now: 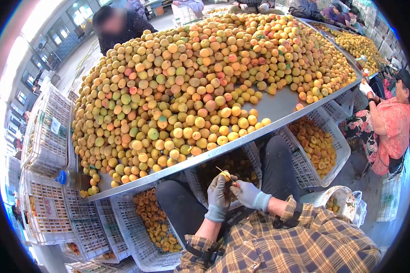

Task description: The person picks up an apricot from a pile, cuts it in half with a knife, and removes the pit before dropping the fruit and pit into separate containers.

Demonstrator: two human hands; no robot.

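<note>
My left hand (217,195), in a grey glove, is closed around a yellow apricot (225,174) just below the table edge. Close beside it, my gloved right hand (251,195) is closed on what looks like a small knife (235,184) with a reddish handle. A thin, pale tip sticks out past the apricot, and the fingers hide most of the tool. Both hands are between my knees, above a crate (197,184) holding dark fruit pieces. In front, a large heap of apricots (177,91) covers much of a metal table (271,107).
Crates of halved apricots stand on the left (141,243) and right (300,175). A white bucket (348,195) is by my right side. Stacked crates (45,129) rise at far left, near a blue-capped jar (70,179). A person in a coral shirt (389,120) sits at right; another stands behind the heap.
</note>
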